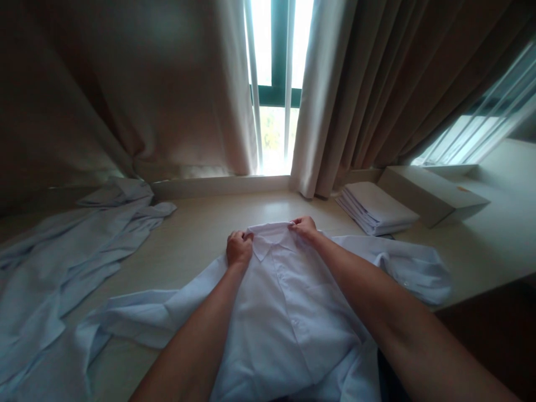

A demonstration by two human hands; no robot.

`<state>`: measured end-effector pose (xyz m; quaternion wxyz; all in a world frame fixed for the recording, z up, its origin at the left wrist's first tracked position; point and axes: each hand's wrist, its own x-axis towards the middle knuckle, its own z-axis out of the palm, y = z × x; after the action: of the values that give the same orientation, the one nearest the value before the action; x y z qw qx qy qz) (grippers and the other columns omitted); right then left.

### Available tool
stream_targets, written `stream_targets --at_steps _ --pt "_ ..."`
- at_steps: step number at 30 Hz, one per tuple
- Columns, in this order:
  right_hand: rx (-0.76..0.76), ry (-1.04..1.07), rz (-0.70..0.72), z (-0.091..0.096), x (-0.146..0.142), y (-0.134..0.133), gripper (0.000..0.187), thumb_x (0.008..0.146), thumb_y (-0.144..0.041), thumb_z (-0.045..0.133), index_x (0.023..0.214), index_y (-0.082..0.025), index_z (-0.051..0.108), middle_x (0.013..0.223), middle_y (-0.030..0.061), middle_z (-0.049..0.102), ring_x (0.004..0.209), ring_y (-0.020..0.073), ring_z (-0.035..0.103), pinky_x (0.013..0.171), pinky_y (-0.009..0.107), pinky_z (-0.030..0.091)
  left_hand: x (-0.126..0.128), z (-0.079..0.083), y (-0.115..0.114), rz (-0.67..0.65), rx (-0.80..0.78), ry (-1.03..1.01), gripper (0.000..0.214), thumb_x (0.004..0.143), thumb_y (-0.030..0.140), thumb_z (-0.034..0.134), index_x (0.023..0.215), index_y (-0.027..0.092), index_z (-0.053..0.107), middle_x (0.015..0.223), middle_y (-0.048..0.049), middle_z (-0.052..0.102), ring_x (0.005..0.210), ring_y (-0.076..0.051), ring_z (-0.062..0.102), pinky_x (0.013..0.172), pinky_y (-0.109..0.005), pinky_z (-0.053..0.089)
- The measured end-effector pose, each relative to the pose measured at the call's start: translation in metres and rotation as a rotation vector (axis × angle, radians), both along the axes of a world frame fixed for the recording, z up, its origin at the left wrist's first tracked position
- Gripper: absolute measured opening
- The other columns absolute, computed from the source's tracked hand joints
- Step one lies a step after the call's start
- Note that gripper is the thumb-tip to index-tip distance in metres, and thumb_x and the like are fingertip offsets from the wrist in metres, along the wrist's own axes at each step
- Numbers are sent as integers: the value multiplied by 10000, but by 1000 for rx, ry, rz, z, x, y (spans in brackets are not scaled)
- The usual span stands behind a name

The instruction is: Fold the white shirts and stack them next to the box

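— Two hands on one garment, going by the head view?
— Yes. The white shirt lies front-up at the lower centre of the frame, on the pale table, with its sleeves spread to either side.
— And the grip?
— The left hand has its fingers curled shut on the left end of the collar. The right hand pinches the right end, fingertips closed on the cloth.
— What else is around?
— Loose shirts are heaped at the left. A folded stack sits right of centre with a flat box just beside it. Curtains part over a window at the top.
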<state>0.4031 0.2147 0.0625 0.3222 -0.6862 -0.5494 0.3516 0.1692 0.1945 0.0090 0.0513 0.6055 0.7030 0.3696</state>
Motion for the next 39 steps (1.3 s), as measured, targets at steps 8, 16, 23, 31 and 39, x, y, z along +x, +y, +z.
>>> stream_targets --at_steps 8,16,23,31,39 --pt "407 -397 116 9 -7 -60 403 877 -300 581 1243 -135 564 1242 120 594 1166 213 482 1022 313 317 1 2 -1 -36 -16 15 268 839 446 512 832 219 654 854 -58 671 810 -196 587 708 -286 411" --pt "319 -640 430 -32 -24 -141 536 996 -480 261 1472 -246 332 1561 40 263 1449 226 147 1165 452 40 2 22 -14 -107 31 67 366 819 412 528 1082 176 626 995 -101 670 943 -237 600 847 -334 452" --pt "249 -674 373 -31 -24 -134 574 991 -507 226 1507 -258 259 1581 25 195 1461 215 86 1164 442 -9 -42 27 -79 -467 -91 458 412 894 410 406 1188 199 603 1212 -110 623 1171 -253 531 1043 -390 372" --pt "211 -700 452 -24 -23 -146 582 995 -505 203 1515 -244 237 1585 35 175 1462 210 70 1163 436 -33 -80 3 -99 -288 -336 587 681 910 577 256 1490 221 289 1587 -60 205 1462 -244 154 1164 -472 142" --pt "193 -699 441 -24 -24 -139 587 991 -514 218 1515 -250 230 1587 34 176 1463 205 64 1162 444 -13 -80 6 -86 -331 -324 577 663 914 571 275 1490 243 290 1589 -57 202 1465 -219 142 1162 -446 139"
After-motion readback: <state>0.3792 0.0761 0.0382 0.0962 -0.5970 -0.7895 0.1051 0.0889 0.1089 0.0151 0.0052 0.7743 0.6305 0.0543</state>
